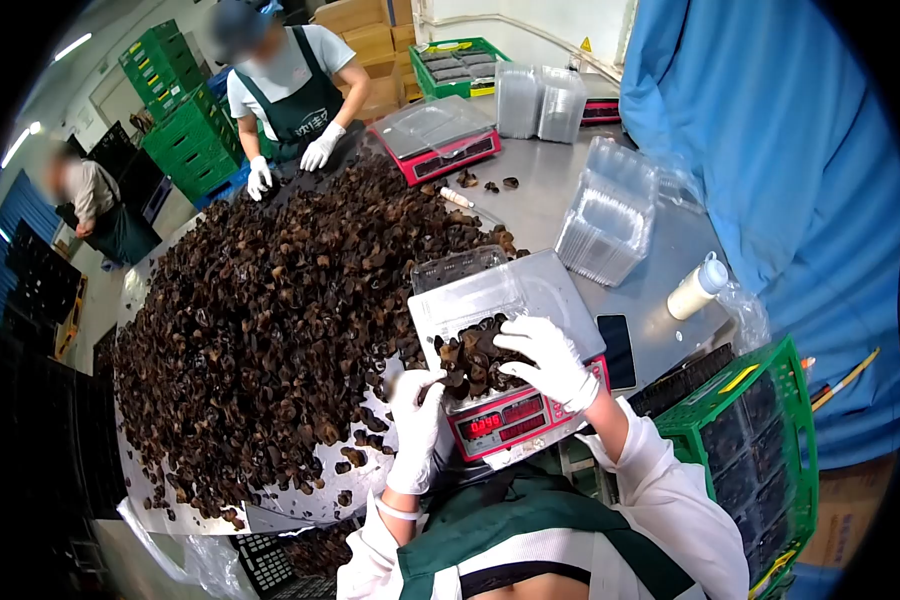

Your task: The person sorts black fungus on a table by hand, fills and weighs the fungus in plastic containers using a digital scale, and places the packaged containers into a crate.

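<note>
A clear plastic tray heaped with dark wood ear mushrooms (pixel 475 357) sits on the digital scale (pixel 560 290), whose red display is lit. My left hand (pixel 417 410), in a white glove, is at the heap's left edge with its fingertips pinched together; what is between them is too small to make out. On the other side, my gloved right hand (pixel 550 362) rests against the mushrooms, fingers apart and slightly curved. A large pile of loose wood ear mushrooms (pixel 270 330) covers the table to the left.
Stacked clear trays (pixel 610 215), a white bottle (pixel 698 286) and a phone (pixel 616 351) lie to the right. A green crate (pixel 800 450) of packed trays stands at my right side. Across the table, a gloved co-worker (pixel 295 95) stands near a second scale (pixel 438 135).
</note>
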Tool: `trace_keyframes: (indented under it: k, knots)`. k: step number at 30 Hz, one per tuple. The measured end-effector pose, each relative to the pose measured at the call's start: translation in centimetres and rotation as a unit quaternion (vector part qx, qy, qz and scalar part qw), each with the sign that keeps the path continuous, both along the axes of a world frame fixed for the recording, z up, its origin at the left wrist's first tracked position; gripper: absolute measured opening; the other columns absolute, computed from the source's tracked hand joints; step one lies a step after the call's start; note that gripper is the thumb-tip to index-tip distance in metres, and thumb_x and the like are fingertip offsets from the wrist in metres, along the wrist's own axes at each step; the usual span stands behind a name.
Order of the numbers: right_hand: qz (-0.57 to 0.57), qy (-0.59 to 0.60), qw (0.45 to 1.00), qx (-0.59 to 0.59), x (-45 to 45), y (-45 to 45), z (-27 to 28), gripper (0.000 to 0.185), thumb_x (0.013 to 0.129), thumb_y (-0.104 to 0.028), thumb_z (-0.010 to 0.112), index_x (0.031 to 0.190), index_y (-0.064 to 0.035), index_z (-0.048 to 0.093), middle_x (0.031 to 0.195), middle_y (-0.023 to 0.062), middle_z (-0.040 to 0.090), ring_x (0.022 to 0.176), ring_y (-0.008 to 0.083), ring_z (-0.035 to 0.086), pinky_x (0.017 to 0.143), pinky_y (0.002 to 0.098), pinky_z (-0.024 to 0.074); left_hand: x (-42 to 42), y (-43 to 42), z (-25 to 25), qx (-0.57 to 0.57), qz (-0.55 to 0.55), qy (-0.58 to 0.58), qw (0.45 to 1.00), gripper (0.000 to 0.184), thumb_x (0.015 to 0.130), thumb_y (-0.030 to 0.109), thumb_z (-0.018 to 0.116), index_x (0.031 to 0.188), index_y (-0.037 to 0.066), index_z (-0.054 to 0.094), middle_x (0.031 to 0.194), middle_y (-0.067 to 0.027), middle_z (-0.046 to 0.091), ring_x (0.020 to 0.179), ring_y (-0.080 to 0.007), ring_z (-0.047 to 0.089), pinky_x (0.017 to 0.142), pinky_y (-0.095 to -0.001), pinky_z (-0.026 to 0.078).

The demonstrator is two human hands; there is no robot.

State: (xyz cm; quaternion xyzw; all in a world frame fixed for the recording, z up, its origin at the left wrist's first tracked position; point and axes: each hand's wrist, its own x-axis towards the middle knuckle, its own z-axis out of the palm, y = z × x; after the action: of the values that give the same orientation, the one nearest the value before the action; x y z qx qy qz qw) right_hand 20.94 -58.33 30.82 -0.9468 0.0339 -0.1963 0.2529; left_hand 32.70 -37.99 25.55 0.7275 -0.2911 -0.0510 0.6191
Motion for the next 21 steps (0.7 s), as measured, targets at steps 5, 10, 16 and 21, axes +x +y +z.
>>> trace_keyframes:
  k: [5,10,16,21]
  knots:
    - [0.014,0.062,0.948,0.312,1.6,3.2,1.7,0.027,0.082,-0.016,0.066,0.107,-0.0066,0.065,0.089,0.0073,0.061,0.074,0.0167,0.057,0.071,0.0289,0.0473,-1.0,0.5,2.1,-0.012,-0.017,-0.094,0.995,0.024,0.068,-0.006,0.067,0.090,0.004,0.067,0.088,-0.0085,0.061,0.083,-0.0221,0.057,0.073,-0.0304,0.046]
    - [0.078,0.072,0.908,0.406,3.1,3.5,0.0,0.016,0.085,-0.012,0.064,0.099,-0.0042,0.067,0.087,0.0021,0.064,0.074,0.0058,0.056,0.069,0.0215,0.0458,-1.5,0.7,3.2,-0.034,-0.055,-0.175,0.982,0.030,0.067,-0.009,0.068,0.093,0.005,0.066,0.087,-0.0084,0.063,0.084,-0.0239,0.058,0.073,-0.0324,0.047]
    - [0.031,0.057,0.935,0.349,2.6,5.1,1.2,0.011,0.083,-0.013,0.066,0.088,-0.0032,0.065,0.074,0.0032,0.059,0.063,0.0101,0.052,0.060,0.0249,0.0440,-2.3,1.6,2.7,-0.010,-0.029,-0.078,0.996,0.025,0.069,0.001,0.072,0.093,0.005,0.067,0.087,-0.0095,0.064,0.077,-0.0247,0.059,0.069,-0.0328,0.048]
    - [0.023,0.075,0.955,0.288,1.6,6.8,0.9,0.008,0.080,-0.009,0.067,0.084,-0.0030,0.064,0.073,0.0056,0.055,0.059,0.0132,0.052,0.056,0.0265,0.0435,-3.1,3.6,3.8,0.083,-0.044,-0.263,0.960,0.018,0.073,0.011,0.073,0.090,0.007,0.068,0.077,-0.0061,0.063,0.069,-0.0246,0.059,0.063,-0.0351,0.047]
